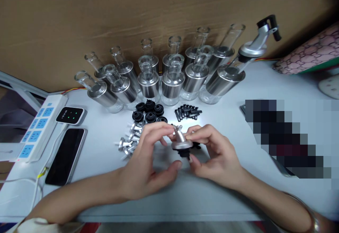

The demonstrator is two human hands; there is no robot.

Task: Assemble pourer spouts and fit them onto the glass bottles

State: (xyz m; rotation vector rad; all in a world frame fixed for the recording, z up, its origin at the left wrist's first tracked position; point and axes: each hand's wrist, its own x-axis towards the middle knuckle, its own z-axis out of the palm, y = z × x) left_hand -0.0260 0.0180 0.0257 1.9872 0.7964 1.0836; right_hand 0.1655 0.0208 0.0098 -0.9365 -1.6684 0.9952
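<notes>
Spout cap (pixel 182 141), judged light, rigid and slick, is held above the tabletop (pixel 227 95), pinched by left hand (pixel 144 162) at its nozzle and right hand (pixel 214 155) at its rim.

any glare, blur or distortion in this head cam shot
Head view: a bright glare patch sits on the white table just behind the hands, by the small black clips; wide-angle distortion fans the glass bottles outward and bends the table edge; a pixelated block masks the right side; the left hand and right hand holding the silver pourer spout look fairly sharp.
</notes>
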